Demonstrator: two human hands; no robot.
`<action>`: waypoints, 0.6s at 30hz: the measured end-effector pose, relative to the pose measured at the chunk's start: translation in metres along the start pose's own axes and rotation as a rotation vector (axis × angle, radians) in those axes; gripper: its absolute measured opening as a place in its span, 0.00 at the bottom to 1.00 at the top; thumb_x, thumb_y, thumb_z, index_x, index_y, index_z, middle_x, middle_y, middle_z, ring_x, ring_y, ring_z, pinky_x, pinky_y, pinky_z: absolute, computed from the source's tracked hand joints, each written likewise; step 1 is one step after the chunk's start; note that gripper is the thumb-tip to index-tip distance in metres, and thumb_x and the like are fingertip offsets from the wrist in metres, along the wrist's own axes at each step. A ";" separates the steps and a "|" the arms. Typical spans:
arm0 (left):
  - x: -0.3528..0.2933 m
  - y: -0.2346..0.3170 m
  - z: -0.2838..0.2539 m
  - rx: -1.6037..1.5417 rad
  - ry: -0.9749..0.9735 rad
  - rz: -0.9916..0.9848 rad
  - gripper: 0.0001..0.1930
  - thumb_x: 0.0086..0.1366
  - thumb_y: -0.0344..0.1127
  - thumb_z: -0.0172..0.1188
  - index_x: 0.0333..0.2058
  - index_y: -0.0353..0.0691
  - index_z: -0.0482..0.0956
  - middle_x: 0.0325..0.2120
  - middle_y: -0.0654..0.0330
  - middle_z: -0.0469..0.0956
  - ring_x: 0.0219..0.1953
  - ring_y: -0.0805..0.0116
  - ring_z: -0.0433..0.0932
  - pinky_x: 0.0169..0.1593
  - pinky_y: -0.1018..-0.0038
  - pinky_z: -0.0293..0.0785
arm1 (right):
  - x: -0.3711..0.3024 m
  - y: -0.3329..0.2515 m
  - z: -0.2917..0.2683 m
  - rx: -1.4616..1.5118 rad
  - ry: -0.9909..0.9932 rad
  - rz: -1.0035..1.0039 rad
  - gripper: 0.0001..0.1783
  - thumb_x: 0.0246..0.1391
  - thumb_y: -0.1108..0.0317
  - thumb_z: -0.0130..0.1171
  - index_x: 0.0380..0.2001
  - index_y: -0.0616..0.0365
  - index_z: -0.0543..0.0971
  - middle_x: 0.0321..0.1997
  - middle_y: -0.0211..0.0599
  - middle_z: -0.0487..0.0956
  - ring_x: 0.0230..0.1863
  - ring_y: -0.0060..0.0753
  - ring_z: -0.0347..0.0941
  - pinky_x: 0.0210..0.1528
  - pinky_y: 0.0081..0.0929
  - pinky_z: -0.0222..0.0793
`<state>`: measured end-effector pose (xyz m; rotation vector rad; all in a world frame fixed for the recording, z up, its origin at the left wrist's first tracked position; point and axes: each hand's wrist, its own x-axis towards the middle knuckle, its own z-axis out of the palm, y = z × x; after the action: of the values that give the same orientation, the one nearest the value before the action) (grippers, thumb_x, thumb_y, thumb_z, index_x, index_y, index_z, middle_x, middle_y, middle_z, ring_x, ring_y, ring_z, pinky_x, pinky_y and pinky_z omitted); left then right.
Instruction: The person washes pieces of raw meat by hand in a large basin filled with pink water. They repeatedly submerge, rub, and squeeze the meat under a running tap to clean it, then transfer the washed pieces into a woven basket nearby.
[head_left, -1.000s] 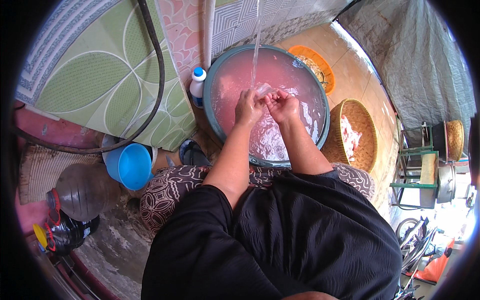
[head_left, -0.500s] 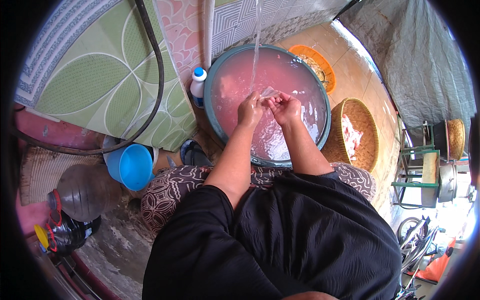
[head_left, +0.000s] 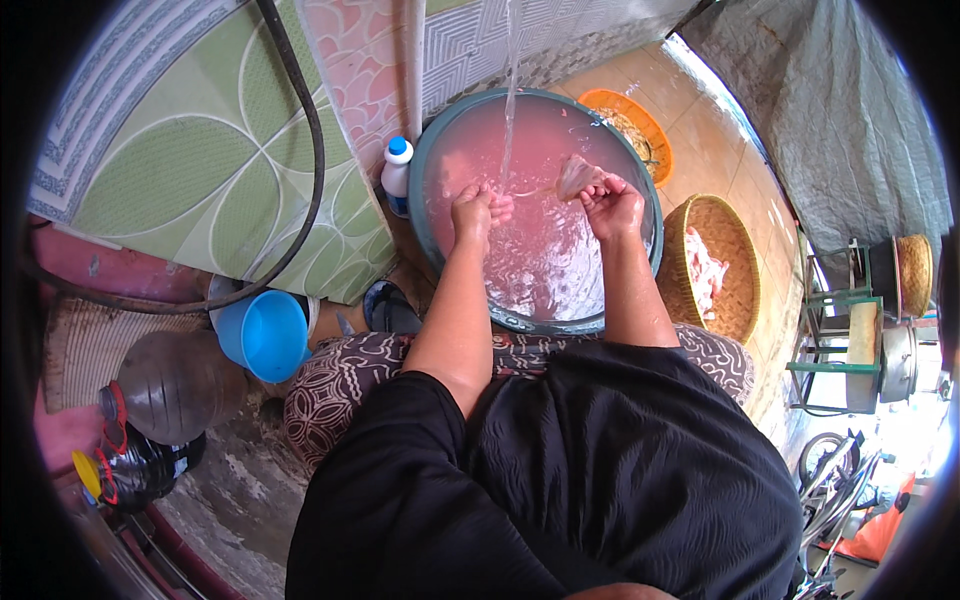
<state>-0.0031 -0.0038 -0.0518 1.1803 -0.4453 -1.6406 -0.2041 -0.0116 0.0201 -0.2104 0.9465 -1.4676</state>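
Note:
My right hand (head_left: 612, 208) pinches a thin, pale pink piece of raw meat (head_left: 575, 177), perhaps chicken skin, above the water on the right side of a large round green-rimmed tub (head_left: 425, 225). My left hand (head_left: 478, 212) is over the tub's left half, its fingers curled together. A thin pale strand seems to stretch from the meat toward it, but what those fingers grip is too small to make out. Between the hands a stream of water (head_left: 511, 110) falls into the cloudy pinkish water.
Right of the tub, a woven basket (head_left: 738, 270) holds pale pink meat pieces. An orange colander (head_left: 660, 150) with scraps sits behind it. A white bottle with a blue cap (head_left: 397, 170) stands left of the tub. Nearer are a blue bucket (head_left: 272, 335) and a large jug (head_left: 180, 385).
My hands have moved apart. The right went rightward with the meat, and the left shifted slightly left and nearer to me.

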 end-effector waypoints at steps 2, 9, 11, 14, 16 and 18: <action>-0.001 -0.005 0.002 0.063 -0.039 -0.055 0.15 0.66 0.41 0.40 0.36 0.34 0.67 0.29 0.47 0.76 0.31 0.59 0.77 0.36 0.68 0.75 | -0.002 -0.002 0.006 -0.030 -0.052 -0.004 0.07 0.45 0.70 0.40 0.19 0.59 0.67 0.15 0.36 0.66 0.20 0.37 0.67 0.25 0.33 0.70; -0.006 -0.001 0.021 -0.301 -0.503 -0.402 0.20 0.64 0.46 0.42 0.44 0.36 0.68 0.32 0.51 0.75 0.32 0.59 0.75 0.39 0.68 0.71 | -0.010 0.028 0.006 0.111 0.014 0.240 0.09 0.46 0.68 0.41 0.20 0.60 0.70 0.15 0.37 0.69 0.20 0.37 0.68 0.27 0.32 0.71; 0.001 -0.012 0.018 -0.317 -0.504 -0.304 0.18 0.64 0.44 0.43 0.45 0.37 0.68 0.34 0.52 0.75 0.33 0.60 0.75 0.39 0.69 0.71 | -0.014 0.044 0.008 0.035 -0.013 0.344 0.11 0.46 0.68 0.37 0.20 0.59 0.68 0.17 0.39 0.69 0.20 0.37 0.67 0.27 0.32 0.72; 0.002 -0.020 0.019 -0.387 -0.268 -0.178 0.15 0.62 0.37 0.46 0.44 0.35 0.68 0.35 0.52 0.74 0.36 0.61 0.74 0.39 0.70 0.71 | -0.020 0.057 0.005 -0.011 -0.025 0.347 0.10 0.45 0.67 0.38 0.21 0.59 0.69 0.19 0.39 0.70 0.19 0.37 0.67 0.26 0.33 0.71; 0.017 -0.030 0.008 -0.543 -0.121 -0.082 0.13 0.60 0.30 0.48 0.43 0.33 0.68 0.36 0.52 0.73 0.37 0.63 0.75 0.38 0.71 0.72 | -0.024 0.064 0.008 -0.046 -0.013 0.342 0.10 0.45 0.67 0.38 0.21 0.59 0.69 0.19 0.38 0.69 0.20 0.36 0.67 0.26 0.32 0.70; 0.026 -0.027 0.008 -0.597 0.067 -0.031 0.13 0.60 0.30 0.47 0.43 0.33 0.68 0.37 0.53 0.72 0.37 0.63 0.75 0.39 0.70 0.72 | -0.023 0.065 0.002 -0.037 0.022 0.342 0.10 0.45 0.67 0.38 0.20 0.58 0.68 0.18 0.37 0.68 0.20 0.36 0.66 0.26 0.32 0.69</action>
<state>-0.0242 -0.0176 -0.0809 0.7879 0.1102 -1.5976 -0.1503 0.0180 -0.0115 -0.0548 0.9754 -1.1403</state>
